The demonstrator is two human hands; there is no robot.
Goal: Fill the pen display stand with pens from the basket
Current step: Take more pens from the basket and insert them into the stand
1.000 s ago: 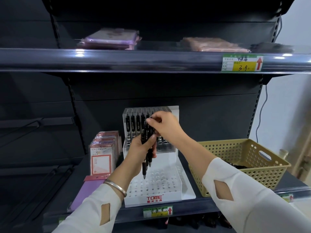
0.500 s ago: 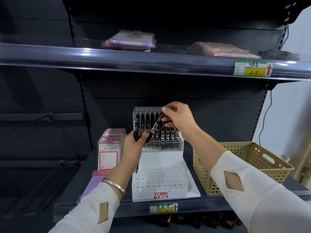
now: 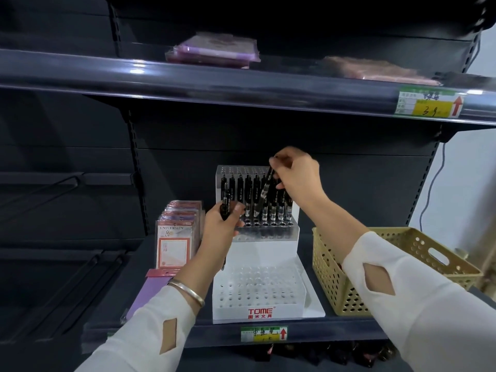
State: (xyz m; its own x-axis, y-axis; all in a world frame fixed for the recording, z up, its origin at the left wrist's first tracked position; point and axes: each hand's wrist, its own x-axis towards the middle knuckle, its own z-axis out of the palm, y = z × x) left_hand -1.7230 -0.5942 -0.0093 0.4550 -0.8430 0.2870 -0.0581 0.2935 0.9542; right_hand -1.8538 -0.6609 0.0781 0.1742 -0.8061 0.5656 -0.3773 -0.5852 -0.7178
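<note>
Presently: right hand [image 3: 298, 178] fingers pinching pen [image 3: 264, 191], tilted above upper tier of pen display stand [image 3: 257, 310] for slotting; left hand [image 3: 220, 229] gripping spare pen [image 3: 225, 206] beside it.

A single wide-angle view from the person's head faces the shelf unit [image 3: 322, 135] straight on from close by, tilted slightly down onto the lower shelf [image 3: 346, 330] (the upper shelf [image 3: 107, 76] crosses overhead).

Card packs [image 3: 175, 238], yellow price label [image 3: 429, 104]
</note>
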